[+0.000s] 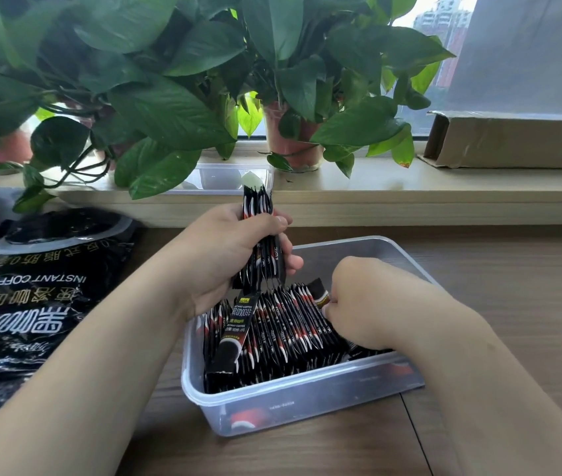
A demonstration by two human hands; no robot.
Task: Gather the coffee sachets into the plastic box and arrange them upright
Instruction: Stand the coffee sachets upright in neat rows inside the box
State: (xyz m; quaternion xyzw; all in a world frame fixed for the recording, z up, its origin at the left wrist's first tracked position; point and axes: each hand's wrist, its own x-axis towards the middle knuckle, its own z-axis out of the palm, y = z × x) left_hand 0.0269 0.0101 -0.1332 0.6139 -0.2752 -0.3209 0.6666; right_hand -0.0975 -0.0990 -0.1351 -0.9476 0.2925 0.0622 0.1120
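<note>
Gripping bundle of slim black coffee sachets [261, 235] upright in left hand [224, 255] over clear rectangular plastic box [289, 397], likely for squared drop-in; pinching end sachet [319, 292] of packed row [289, 326] inside with curled right hand [368, 304] fingers, seemingly bracing it.

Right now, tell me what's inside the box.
A packed row of sachets, one sachet lying across them, and the right hand among them. The box floor under them is covered.
</note>
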